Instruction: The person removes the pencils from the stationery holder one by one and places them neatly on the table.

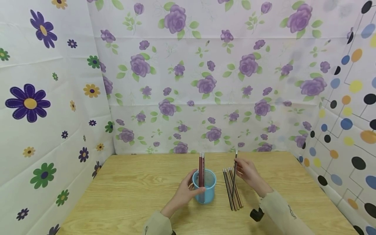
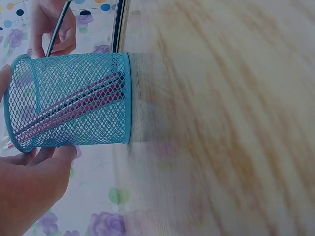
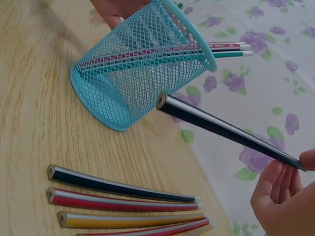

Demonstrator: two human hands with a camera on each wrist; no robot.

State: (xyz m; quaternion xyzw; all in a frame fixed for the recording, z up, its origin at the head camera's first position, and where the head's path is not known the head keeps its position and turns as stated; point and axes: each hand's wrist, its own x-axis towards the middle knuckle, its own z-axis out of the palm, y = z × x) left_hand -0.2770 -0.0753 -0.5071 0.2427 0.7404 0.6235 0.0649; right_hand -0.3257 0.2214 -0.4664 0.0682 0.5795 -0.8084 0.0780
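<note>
A light blue mesh pencil cup (image 1: 209, 195) stands on the table, and my left hand (image 1: 184, 192) grips it round the sides near the rim. Several pencils (image 1: 201, 169) lean inside, their eraser ends sticking out above the rim. In the right wrist view, red and green ones (image 3: 229, 48) show there. To the right of the cup my right hand (image 1: 248, 171) pinches a dark, silver-striped pencil (image 3: 221, 130) near its eraser end. Its unsharpened end points down, above a row of pencils lying on the table, among them a black (image 3: 123, 185), a red (image 3: 123, 200) and a yellow one (image 3: 133, 220).
The wooden table (image 1: 141, 182) has floral cloth (image 1: 191, 98) hung behind it, flower-print cloth (image 1: 58, 130) at the left and dotted cloth (image 1: 352, 137) at the right. A small black device (image 1: 257, 214) sits at my right wrist.
</note>
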